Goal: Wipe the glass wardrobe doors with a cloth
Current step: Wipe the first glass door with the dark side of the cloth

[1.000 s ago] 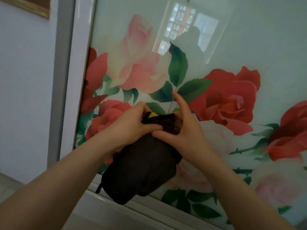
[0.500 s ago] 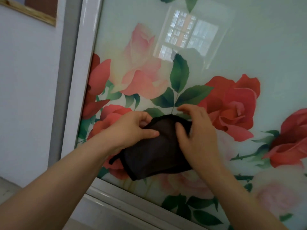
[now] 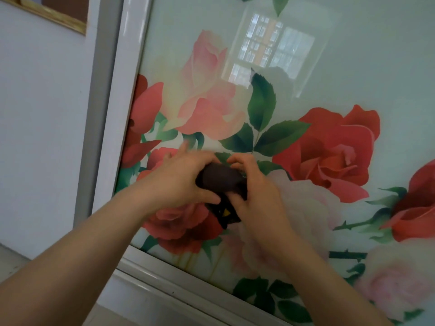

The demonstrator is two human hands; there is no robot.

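Dark brown soft cloth, bunched into a rounded lump w/ a bit of black edging and a small yellow patch hanging at its lower end, sits between both hands right in front of the glossy glass wardrobe door printed w/ red and pink roses. Left hand wraps it from the left, thumb tucked under the bundle and fingers curled over the top, one fingertip sticking up toward the glass. Right hand grips it from the right, fingers curled over the top edge, thumb pressed on the front. Can't tell if the cloth actually touches the glass, hands cover that part.

Door surface is smooth and shiny, a bright window reflection shows near the top. White glossy frame runs down the left side and along the bottom. Left of it, plain pale wall w/ the corner of a wooden-framed picture, cut off by the pic edge. Both forearms bare, cropped at the bottom.
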